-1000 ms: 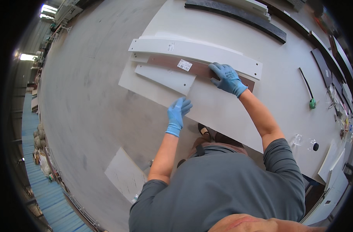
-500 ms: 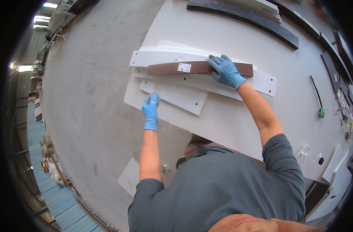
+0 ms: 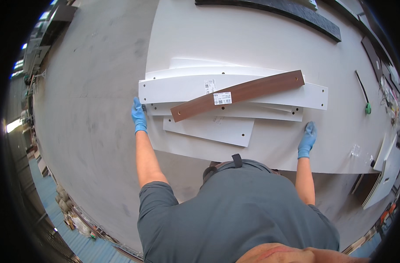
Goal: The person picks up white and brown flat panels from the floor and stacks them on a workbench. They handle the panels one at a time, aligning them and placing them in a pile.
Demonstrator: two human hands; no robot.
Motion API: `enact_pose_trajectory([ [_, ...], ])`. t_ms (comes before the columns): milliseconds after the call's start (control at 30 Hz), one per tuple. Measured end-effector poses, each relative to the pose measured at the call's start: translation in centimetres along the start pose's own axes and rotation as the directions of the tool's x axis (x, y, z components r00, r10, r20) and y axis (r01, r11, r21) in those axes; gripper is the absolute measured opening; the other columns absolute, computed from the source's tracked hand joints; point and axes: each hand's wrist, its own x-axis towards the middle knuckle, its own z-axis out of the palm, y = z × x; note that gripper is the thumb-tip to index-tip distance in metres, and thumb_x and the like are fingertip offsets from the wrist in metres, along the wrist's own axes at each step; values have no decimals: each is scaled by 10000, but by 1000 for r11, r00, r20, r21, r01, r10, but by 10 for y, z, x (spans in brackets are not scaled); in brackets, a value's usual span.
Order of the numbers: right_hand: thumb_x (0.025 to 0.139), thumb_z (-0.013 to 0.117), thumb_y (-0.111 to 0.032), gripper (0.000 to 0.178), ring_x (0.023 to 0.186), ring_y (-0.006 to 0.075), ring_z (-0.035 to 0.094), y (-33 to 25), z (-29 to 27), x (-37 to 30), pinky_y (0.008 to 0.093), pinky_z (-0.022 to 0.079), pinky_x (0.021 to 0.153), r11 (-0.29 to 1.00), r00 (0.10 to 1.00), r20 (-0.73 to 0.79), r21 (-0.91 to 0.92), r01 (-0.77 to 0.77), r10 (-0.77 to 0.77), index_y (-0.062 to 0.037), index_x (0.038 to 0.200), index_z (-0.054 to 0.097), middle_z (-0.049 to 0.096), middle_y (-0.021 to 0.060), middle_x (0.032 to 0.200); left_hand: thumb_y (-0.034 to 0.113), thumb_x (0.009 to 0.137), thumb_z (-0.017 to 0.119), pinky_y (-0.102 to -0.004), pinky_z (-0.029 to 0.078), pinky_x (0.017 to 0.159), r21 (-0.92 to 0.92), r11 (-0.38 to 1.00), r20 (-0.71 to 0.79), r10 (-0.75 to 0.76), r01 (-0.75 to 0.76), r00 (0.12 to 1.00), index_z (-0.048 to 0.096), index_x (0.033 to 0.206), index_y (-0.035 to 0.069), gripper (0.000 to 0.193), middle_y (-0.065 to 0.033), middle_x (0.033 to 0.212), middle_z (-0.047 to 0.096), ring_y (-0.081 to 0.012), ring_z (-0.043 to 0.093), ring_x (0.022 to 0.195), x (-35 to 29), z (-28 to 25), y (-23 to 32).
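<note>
Several white, slightly curved boards (image 3: 169, 91) with drilled holes lie in an overlapping stack on the pale table. Across the top rests a brown wood-look board (image 3: 265, 89), slanting up to the right, with a white label (image 3: 222, 98) on it. My left hand (image 3: 139, 115), in a blue glove, is at the stack's left end, its fingers extended along the board ends; whether they touch is unclear. Below the stack's right end, apart from the boards, my right hand (image 3: 307, 139) is held with loosely bent fingers and nothing visible in it.
A long dark board (image 3: 274, 15) lies at the far side of the table (image 3: 270, 52). To the right are a green tape measure (image 3: 367, 108) with its dark strip out and a clear plastic item (image 3: 355, 151). Panels (image 3: 379, 175) lean beyond the table's right edge.
My right hand has left the brown board and moved right and nearer me. The brown board now slants more steeply. My left hand has moved left to the white boards' ends.
</note>
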Motion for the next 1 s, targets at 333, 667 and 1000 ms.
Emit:
enact_pose_trajectory([
  [333,1091,441,-518,700,1181,208,603,24,53,55,293,438,1078,972,957,289,230,-35,-34,93,1423,520,644,156,1358,738,963,526,-354,489,994,-92,977,257,-162,191,953,608,1403,16,849,-66,1280,673,-195,625,1124,26,19,17],
  [667,976,716,-402,563,1148,159,607,-89,82,33,306,459,1015,922,957,65,257,-291,284,39,1323,667,680,58,1311,610,929,670,-412,515,1016,-347,905,274,-153,246,949,597,1432,90,727,-74,1337,667,-245,646,1174,20,40,25],
  [1000,973,725,-400,561,1130,134,617,-143,104,154,261,457,999,925,999,-37,379,11,3,54,1299,678,694,68,1301,568,935,693,-397,504,1015,-419,905,302,68,68,951,575,1442,50,734,-86,1355,643,-238,622,1181,80,127,152],
])
